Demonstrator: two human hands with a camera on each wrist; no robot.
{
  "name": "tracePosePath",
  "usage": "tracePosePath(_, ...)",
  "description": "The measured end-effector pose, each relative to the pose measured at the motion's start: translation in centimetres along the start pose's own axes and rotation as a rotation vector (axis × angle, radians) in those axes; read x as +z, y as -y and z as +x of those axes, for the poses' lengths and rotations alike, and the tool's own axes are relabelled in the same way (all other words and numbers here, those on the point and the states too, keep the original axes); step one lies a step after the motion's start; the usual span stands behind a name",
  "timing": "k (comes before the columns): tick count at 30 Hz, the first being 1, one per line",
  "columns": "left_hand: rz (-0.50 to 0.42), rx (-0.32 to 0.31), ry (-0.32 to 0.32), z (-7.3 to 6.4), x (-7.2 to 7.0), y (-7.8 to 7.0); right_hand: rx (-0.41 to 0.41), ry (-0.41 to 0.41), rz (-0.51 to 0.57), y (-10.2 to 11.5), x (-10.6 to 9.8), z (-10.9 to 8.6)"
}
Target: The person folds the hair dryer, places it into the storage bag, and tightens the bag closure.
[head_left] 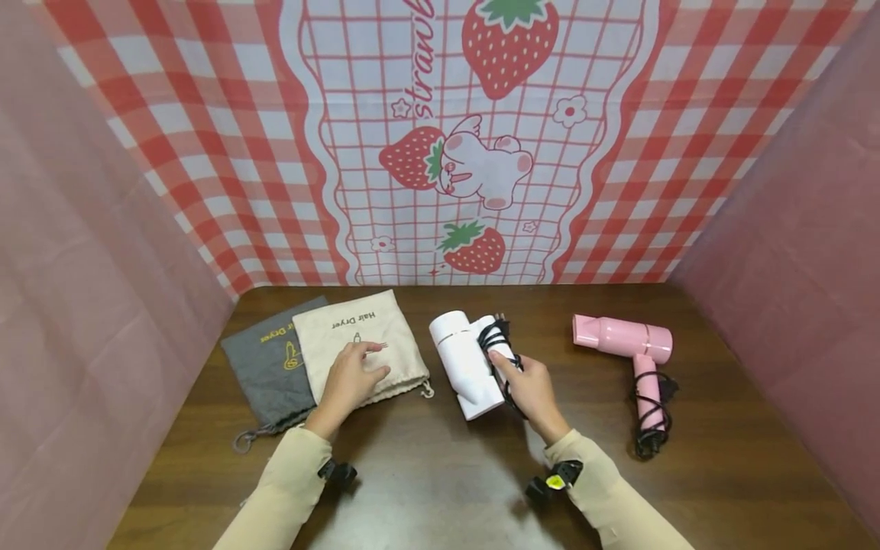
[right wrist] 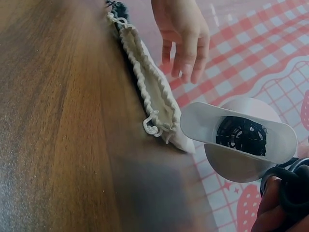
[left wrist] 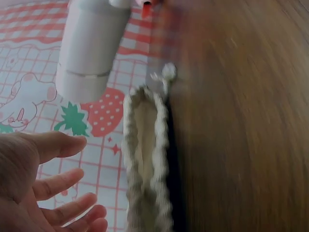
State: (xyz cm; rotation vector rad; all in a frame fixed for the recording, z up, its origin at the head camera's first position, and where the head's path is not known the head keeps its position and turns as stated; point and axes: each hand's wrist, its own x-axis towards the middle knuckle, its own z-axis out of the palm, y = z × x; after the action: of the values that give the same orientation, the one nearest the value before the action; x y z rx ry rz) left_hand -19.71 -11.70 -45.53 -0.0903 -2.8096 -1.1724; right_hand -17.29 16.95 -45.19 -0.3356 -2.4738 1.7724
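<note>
My right hand grips the cord-wrapped handle of a white hair dryer. In the right wrist view the dryer's flat nozzle faces the camera, with the dark grille inside. My left hand hovers over a cream drawstring bag printed "Hair Dryer"; its fingers are loosely bent and hold nothing. The left wrist view shows the bag's gathered mouth parted, apart from the left fingers. Partly under the cream bag lies a grey drawstring bag with yellow print.
A pink hair dryer lies on the right of the wooden table, black cord wound round its handle. A strawberry-print cloth hangs along the back, and pink cloth lines the sides.
</note>
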Motion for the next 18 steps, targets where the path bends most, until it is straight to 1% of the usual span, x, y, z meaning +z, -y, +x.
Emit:
tracePosePath(4, 0.1, 0.044, 0.017, -0.3, -0.5, 0.5, 0.001, -0.005, -0.008, 0.0, -0.3, 0.0)
tracePosePath(11, 0.182, 0.105, 0.047, -0.8, -1.2, 1.5, 0.0, 0.007, -0.016, 0.1, -0.4, -0.1)
tracePosePath(18, 0.256, 0.137, 0.12, -1.2, -1.6, 2.3, 0.012, 0.014, -0.005, 0.0, -0.2, -0.1)
